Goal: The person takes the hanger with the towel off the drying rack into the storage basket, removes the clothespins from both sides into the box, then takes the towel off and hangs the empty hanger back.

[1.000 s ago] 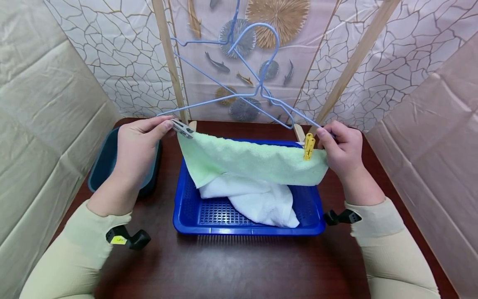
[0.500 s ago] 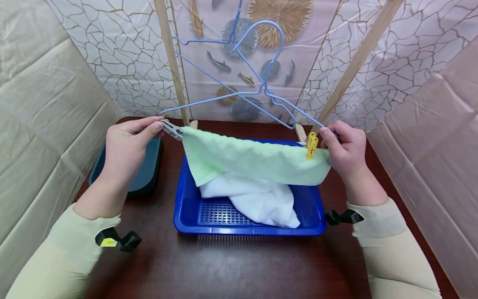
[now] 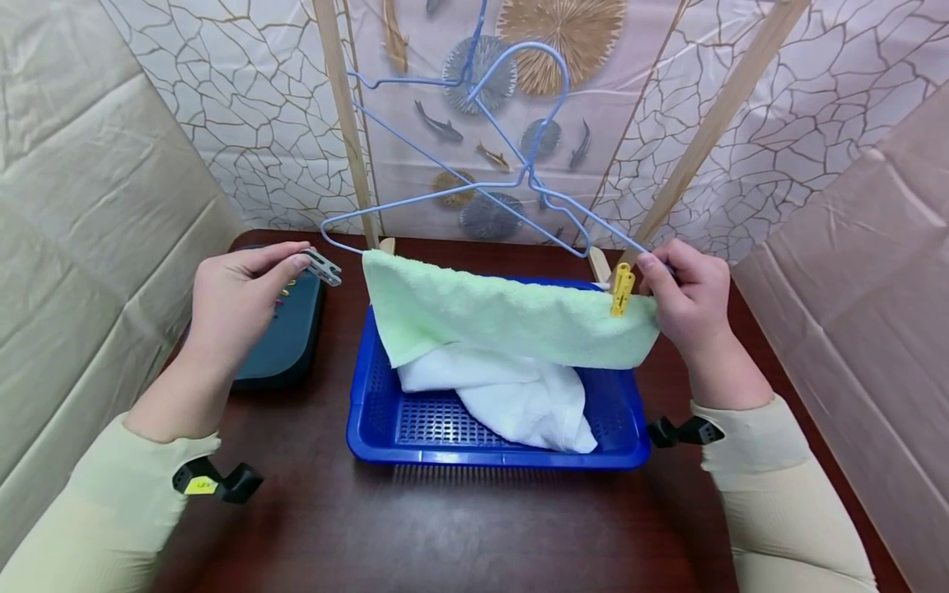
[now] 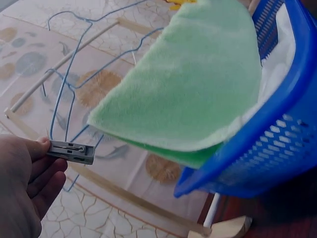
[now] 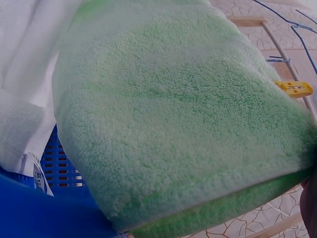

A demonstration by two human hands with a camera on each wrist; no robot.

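Note:
A light green towel point(image 3: 497, 313) hangs folded over the lower bar of a blue wire hanger point(image 3: 445, 195). Near its right end a yellow clothespin point(image 3: 622, 290) clips the towel. My right hand point(image 3: 685, 292) grips the hanger's right corner beside that clothespin. Between thumb and forefinger my left hand point(image 3: 240, 301) pinches a grey clothespin point(image 3: 323, 268), apart from the towel's left edge. In the left wrist view the grey clothespin point(image 4: 72, 151) lies across the fingertips, and the towel point(image 4: 183, 84) drapes over to the right.
Under the towel stands a blue basket point(image 3: 497, 458) with a white cloth point(image 3: 519, 399) in it. A dark teal tray point(image 3: 285, 354) holding small coloured things sits partly behind my left hand. Another blue hanger point(image 3: 415, 156) hangs on a wooden rack point(image 3: 344, 123) behind.
My left hand has drawn the grey clothespin leftward, off the towel's left corner and over the tray. The hanger's bare left corner now shows. My right hand has barely moved.

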